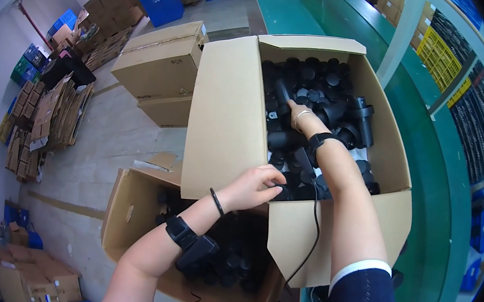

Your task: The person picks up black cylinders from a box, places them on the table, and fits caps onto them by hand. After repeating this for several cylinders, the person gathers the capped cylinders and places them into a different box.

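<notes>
A large open cardboard box [222, 119] in front of me is filled with black plastic parts [331, 77], mostly tubes and round-ended pieces. Inside it, my right hand [298, 114] is closed around a black tube-like part [283, 90] that points up and away; the fingertips are partly hidden. At the near left corner of the box, my left hand [254, 187] has its fingers curled, with thumb and forefinger about a black plastic part [282, 194] low in the box. Most of that part is hidden. Both wrists carry black straps.
A second open cardboard box [118, 214] with black parts stands lower, under my left forearm. Closed cartons [158, 70] are stacked to the left. A green bench [432, 232] runs along the right, beside a white post [403, 38]. A black cable [317, 231] hangs over the near flap.
</notes>
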Demonstrator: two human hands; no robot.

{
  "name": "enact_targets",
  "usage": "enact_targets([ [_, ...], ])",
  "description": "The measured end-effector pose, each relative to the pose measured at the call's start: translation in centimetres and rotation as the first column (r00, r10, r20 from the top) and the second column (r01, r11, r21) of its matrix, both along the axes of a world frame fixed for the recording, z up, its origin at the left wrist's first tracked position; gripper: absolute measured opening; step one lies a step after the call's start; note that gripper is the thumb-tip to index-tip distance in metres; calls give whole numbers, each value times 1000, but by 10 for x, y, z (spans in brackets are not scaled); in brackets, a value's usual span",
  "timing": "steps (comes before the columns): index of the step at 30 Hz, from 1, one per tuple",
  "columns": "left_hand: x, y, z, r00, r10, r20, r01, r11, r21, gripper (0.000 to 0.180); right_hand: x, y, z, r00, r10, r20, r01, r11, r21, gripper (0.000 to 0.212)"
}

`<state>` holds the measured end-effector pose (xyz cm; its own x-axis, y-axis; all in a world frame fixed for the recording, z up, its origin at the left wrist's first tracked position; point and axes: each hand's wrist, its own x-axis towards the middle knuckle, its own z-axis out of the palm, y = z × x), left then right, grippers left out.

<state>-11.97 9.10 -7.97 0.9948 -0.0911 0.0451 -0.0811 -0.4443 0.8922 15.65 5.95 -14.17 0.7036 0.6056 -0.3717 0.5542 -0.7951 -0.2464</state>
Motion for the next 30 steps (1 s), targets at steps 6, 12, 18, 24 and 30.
enact_targets([
  [6, -2, 5, -5, 994, 27, -108, -53, 968, -245, 23, -15, -15, 30, 998, 32, 58, -33, 999, 21, 56],
  [12, 3, 7, 21, 915, 400, -47, -379, 817, -434, 53, -62, -77, 127, 959, 196, 207, -234, 956, 175, 46],
  [18, -30, -15, 113, 867, 451, 213, -160, 657, -737, 36, -204, -139, 264, 897, 349, 273, -394, 910, 131, 39],
  [24, -104, -77, 189, 810, 410, 420, 46, 670, -741, 26, -315, -261, 328, 829, 160, 535, -296, 939, 178, 79],
  [30, -179, -147, 168, 873, -199, 445, 434, 733, -523, 54, -450, -461, 344, 855, -239, 461, 24, 905, 424, 52],
])
